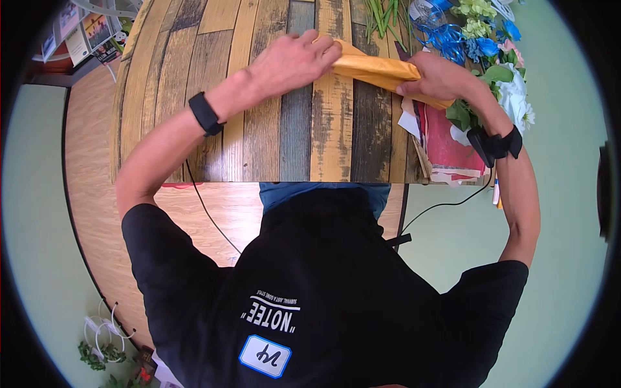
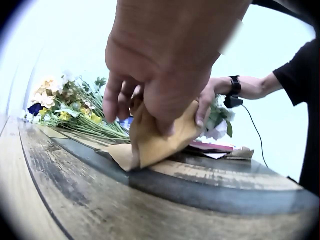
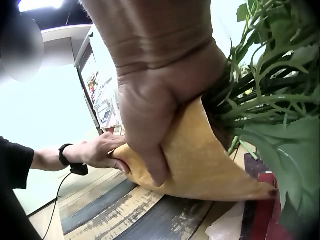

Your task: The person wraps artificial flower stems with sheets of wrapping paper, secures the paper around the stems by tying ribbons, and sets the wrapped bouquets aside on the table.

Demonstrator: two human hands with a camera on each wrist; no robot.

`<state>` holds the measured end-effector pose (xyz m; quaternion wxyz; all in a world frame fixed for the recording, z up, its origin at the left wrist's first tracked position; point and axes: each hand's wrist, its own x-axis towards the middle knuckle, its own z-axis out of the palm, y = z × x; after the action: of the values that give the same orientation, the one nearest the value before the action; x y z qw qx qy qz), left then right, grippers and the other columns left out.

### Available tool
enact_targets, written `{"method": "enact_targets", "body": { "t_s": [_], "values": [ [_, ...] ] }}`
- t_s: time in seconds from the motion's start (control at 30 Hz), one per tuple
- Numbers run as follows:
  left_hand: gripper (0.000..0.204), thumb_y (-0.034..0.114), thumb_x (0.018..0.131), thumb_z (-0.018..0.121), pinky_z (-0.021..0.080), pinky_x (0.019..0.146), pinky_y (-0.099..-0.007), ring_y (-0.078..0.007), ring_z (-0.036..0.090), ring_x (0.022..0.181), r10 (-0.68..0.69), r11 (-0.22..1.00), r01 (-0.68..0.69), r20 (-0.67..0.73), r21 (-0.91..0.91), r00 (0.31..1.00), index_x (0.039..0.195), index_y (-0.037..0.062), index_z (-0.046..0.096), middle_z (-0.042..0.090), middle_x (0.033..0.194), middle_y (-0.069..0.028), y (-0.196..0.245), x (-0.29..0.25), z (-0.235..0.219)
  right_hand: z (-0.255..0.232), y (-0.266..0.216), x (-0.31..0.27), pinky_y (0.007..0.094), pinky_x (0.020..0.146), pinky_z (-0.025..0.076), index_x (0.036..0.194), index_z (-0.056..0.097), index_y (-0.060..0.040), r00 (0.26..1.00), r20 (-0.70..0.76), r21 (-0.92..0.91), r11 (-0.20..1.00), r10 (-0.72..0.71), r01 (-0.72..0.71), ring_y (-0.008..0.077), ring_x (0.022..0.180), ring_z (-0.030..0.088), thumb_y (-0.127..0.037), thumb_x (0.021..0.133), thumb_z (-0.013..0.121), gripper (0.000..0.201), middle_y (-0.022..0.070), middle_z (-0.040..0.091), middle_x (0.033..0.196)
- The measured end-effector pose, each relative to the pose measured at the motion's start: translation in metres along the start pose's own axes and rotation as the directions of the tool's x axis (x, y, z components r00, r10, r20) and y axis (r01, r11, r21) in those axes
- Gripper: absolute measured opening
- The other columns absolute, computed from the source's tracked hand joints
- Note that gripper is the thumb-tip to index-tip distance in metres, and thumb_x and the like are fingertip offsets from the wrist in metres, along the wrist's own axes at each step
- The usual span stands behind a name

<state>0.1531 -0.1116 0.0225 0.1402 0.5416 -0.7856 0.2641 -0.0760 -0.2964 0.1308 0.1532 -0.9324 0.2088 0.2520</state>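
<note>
A yellow-orange sheet of paper or envelope [image 1: 375,70] is stretched between both hands just above the wooden table. At its left end, my left hand [image 1: 291,63] pinches it, thumb on the near face in the left wrist view, where the paper [image 2: 162,142] is creased and one corner touches the tabletop. My right hand [image 1: 443,79] grips the other end. In the right wrist view, the thumb of that hand [image 3: 150,115] lies on the curved paper [image 3: 200,160], and its other fingers are hidden behind it.
Flowers with green leaves [image 1: 498,74] and blue ribbon [image 1: 443,39] lie at the table's right side. Below my right hand is a red packet [image 1: 453,145] with torn paper. Green stems [image 1: 385,16] lie at the far edge. A cable [image 1: 446,205] hangs from my right wristband.
</note>
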Motion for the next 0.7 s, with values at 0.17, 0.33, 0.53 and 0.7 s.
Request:
{"method": "enact_targets", "body": {
  "t_s": [0.17,0.33,0.53,0.7],
  "values": [
    [0.029,0.033,0.098,0.058,0.058,0.060,-0.0316,-0.0211,0.065,0.075,-0.048,0.998,0.046,-0.057,-0.037,0.997,0.110,0.0067,0.055,0.059,0.085,-0.0039,0.022,0.008,-0.005,-0.013,0.003,-0.007,0.0416,0.070,0.050,0.094,0.071,0.0053,0.991,0.135,0.071,0.997,0.013,-0.023,0.0315,0.076,0.067,-0.040,0.081,0.080,0.048,0.0190,0.070,0.080],
    [0.031,0.035,0.101,0.055,0.056,0.055,-0.0370,-0.0231,0.068,0.068,-0.069,0.975,0.085,0.085,-0.206,0.994,0.107,0.0048,0.054,0.062,0.074,-0.0092,0.022,0.018,0.004,-0.016,0.012,-0.009,0.0414,0.069,0.050,0.096,0.071,0.0011,0.987,0.149,0.072,0.996,-0.056,0.045,0.0304,0.073,0.067,-0.034,0.078,0.082,0.040,0.0167,0.070,0.079],
    [0.048,0.048,0.103,0.050,0.050,0.060,-0.0419,-0.0262,0.066,0.068,-0.064,0.723,0.358,0.459,-0.591,0.886,0.110,0.0016,0.060,0.061,0.068,-0.0150,0.010,0.032,-0.009,-0.012,0.013,-0.016,0.0442,0.073,0.052,0.100,0.069,0.0005,0.991,-0.085,-0.042,0.994,-0.105,0.101,0.0378,0.081,0.068,-0.029,0.077,0.083,0.040,0.0186,0.071,0.084],
    [0.056,0.052,0.099,0.056,0.049,0.064,-0.0391,-0.0238,0.065,0.068,0.107,0.311,0.582,0.636,-0.752,0.765,0.113,-0.0009,0.066,0.061,0.071,-0.0167,0.002,0.032,0.000,0.013,0.009,-0.021,0.0468,0.079,0.054,0.104,0.069,-0.0016,0.970,-0.229,-0.167,0.985,-0.079,0.040,0.0404,0.088,0.068,-0.031,0.080,0.081,0.040,0.0208,0.071,0.087]
  ]
}}
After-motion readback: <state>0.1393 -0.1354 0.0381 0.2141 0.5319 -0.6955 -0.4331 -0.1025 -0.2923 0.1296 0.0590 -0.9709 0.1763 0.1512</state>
